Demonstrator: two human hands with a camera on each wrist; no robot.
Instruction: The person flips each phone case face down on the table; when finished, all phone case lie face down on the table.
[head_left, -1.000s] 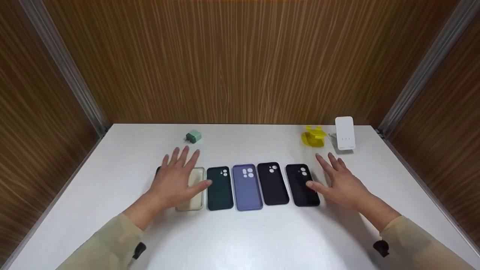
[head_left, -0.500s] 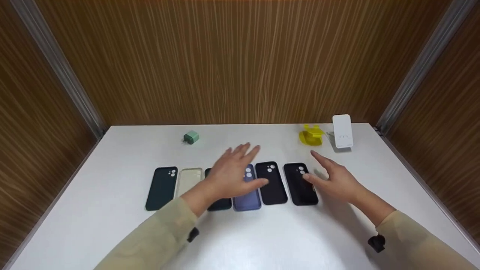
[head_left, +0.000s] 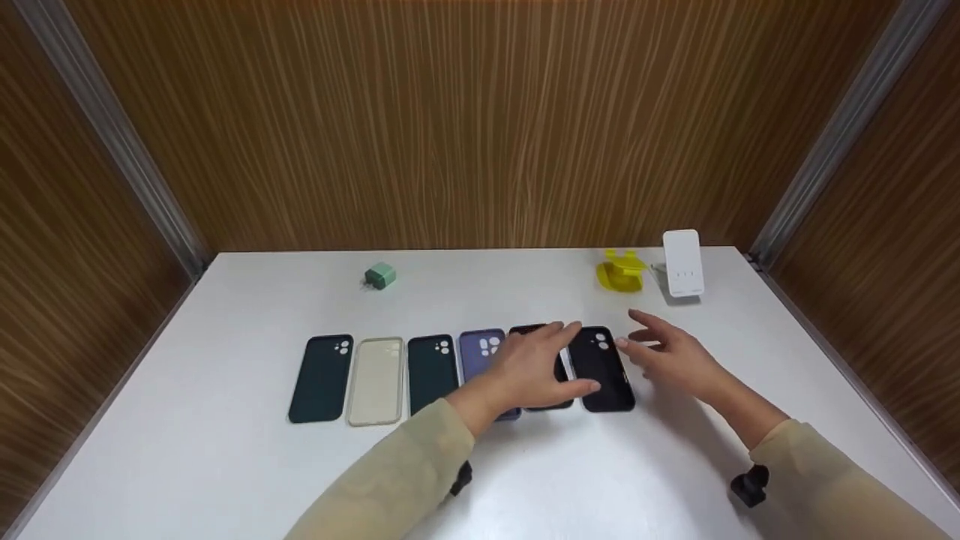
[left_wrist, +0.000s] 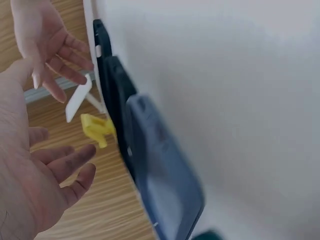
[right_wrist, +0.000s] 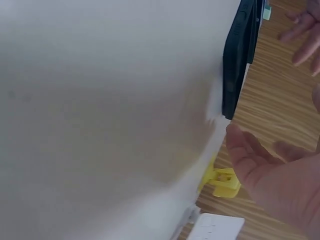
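A row of phone cases lies on the white table: a dark green one (head_left: 321, 379), a cream see-through one (head_left: 376, 384), a second dark green one (head_left: 431, 371), a purple one (head_left: 474, 360), a black one (head_left: 561, 369) and, at the right end, another black one (head_left: 611, 375). My left hand (head_left: 525, 371) hovers over the first black case, hiding much of it, its thumb reaching across the end case. Beside that end case is my right hand (head_left: 675, 364), fingertips right at its edge in the right wrist view. Both hands have loosely extended fingers and hold nothing.
Behind the row sits a small green charger plug (head_left: 380, 275) on the left. Toward the back right are a yellow phone stand (head_left: 621, 274) and a white phone stand (head_left: 683, 262). Wood-grain panels (head_left: 480, 127) wall the table at the back and sides.
My left hand has swept rightward along the row, uncovering the cases at the left end. The right hand has stayed nearly in place. The cases keep their places.
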